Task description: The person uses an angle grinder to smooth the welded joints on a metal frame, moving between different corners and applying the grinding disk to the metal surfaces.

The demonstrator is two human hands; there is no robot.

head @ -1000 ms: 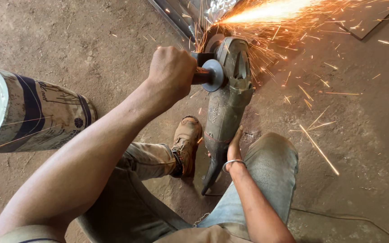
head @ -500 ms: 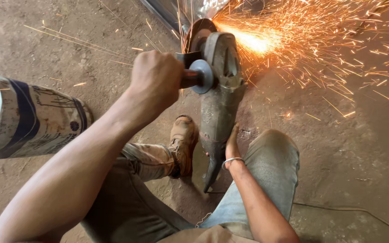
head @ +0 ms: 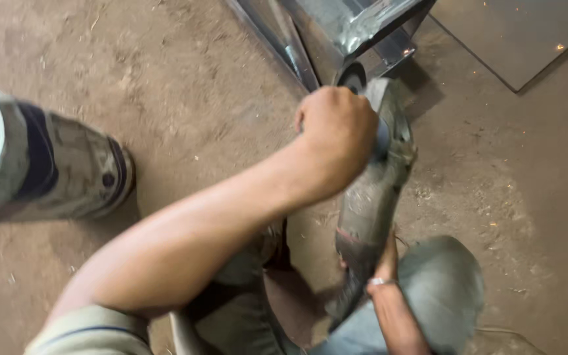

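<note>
Left hand [head: 338, 128] was wrapped tight round the side handle of the angle grinder [head: 373, 190], and the right hand [head: 384, 263] was closed on the rear end of its body, just above the bent knee in grey jeans [head: 438, 289]. The grinder was pointing away, its disc [head: 352, 77] right at the edge of a shiny metal frame [head: 336, 29] on the dirt floor [head: 185, 98]. A few stray sparks [head: 560, 47] showed over a flat sheet [head: 520, 33] at top right. A dented paint can [head: 41, 164] lay on its side off to the left.
</note>
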